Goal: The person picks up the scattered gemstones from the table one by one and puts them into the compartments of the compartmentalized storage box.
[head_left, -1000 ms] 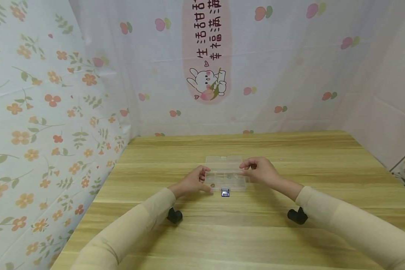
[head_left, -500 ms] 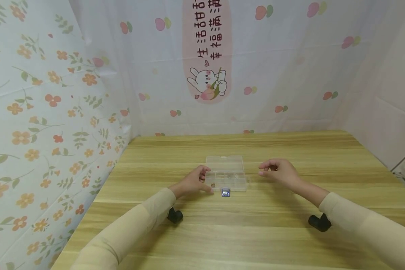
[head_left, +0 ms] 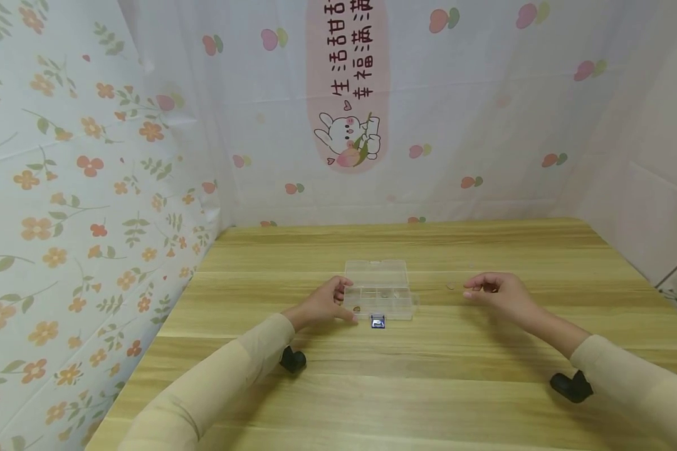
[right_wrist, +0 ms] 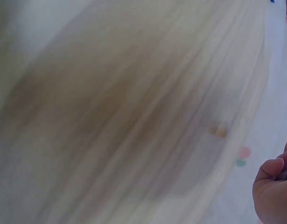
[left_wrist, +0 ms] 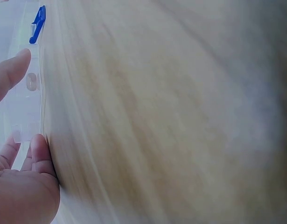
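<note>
A clear plastic compartment box (head_left: 392,308) lies with its lid (head_left: 376,273) folded back on the table. My left hand (head_left: 323,300) holds the box's left end, thumb at the front corner and fingers by the side wall. The box's blue latch (head_left: 378,322) hangs at the front. One small brown piece (head_left: 356,309) sits in the front compartment, also visible in the left wrist view (left_wrist: 31,81). To the right of the box, my right hand (head_left: 499,292) hovers with loosely curled fingers, nothing visible between them. A tiny thin curved thing (head_left: 450,287) lies just left of its fingertips.
The wood-grain table (head_left: 338,401) reaches back to a patterned cloth (head_left: 485,125). A flowered cloth (head_left: 79,207) hangs along the left side. A tiny pale speck (head_left: 471,265) lies behind my right hand. Black wrist mounts (head_left: 292,361) sit under both forearms.
My right hand has left the box's right end and moved right over the table. The tiny curved thing now shows beside its fingertips. My left hand and the box have stayed in place.
</note>
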### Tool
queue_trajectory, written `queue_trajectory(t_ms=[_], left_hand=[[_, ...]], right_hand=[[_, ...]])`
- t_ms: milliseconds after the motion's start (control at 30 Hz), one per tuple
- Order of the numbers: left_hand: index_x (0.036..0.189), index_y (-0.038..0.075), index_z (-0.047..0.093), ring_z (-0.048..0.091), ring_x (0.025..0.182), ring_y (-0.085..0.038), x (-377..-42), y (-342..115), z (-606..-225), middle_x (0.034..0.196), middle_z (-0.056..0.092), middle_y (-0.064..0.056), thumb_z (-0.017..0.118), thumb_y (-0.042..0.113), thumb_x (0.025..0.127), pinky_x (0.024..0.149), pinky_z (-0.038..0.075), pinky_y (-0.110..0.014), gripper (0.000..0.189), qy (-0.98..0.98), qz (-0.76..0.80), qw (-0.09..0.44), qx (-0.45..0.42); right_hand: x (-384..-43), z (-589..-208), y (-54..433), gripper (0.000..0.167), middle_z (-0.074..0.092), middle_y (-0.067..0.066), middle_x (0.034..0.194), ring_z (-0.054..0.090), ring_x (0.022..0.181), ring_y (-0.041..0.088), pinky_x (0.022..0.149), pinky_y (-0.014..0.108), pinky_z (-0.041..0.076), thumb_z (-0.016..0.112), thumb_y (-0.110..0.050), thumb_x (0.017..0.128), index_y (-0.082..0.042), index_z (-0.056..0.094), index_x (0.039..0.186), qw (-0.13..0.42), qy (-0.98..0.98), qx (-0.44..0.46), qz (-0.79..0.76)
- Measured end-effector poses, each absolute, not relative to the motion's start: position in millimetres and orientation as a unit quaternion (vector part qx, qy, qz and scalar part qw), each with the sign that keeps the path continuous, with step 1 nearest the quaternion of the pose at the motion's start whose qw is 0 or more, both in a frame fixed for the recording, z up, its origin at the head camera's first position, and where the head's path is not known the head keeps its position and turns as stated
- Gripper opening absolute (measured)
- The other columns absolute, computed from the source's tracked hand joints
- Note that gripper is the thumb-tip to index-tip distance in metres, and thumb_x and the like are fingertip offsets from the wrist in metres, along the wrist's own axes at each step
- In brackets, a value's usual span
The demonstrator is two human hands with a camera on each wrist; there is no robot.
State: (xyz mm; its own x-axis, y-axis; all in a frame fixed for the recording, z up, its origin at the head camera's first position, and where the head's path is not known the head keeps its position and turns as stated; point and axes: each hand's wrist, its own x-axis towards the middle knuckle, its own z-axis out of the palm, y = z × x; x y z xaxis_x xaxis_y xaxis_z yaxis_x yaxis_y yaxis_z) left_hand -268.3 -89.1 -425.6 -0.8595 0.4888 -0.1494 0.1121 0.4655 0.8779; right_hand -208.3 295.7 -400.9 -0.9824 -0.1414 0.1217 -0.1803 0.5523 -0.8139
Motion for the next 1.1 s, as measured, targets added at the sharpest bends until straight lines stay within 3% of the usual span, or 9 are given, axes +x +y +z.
queue_trajectory(t_ms=[367,1100], left_hand=[[0.133,0.006,0.046,0.041,0.097,-0.022,-269,-88,-425,0.113,0.042,-0.010,0.086,0.009,0.072,0.082,0.038,-0.034,0.073,0.826,0.493,0.198,0.188],[0.135,0.006,0.045,0.040,0.097,-0.022,-264,-88,-423,0.112,0.042,-0.010,0.085,0.008,0.073,0.082,0.037,-0.033,0.074,0.830,0.490,0.199,0.175]], right_hand=[[-201,-409,328,0.041,0.062,0.011,0.094,0.053,0.077,0.016,0.062,0.027,0.048,0.070,-0.025,0.091,0.008,0.063,0.114,-0.016,-0.881,0.071,0.467],[-190,-427,343,0.031,0.064,0.007,0.094,0.055,0.079,0.013,0.062,0.026,0.047,0.075,-0.025,0.086,-0.001,0.069,0.105,-0.055,-0.901,0.089,0.421]])
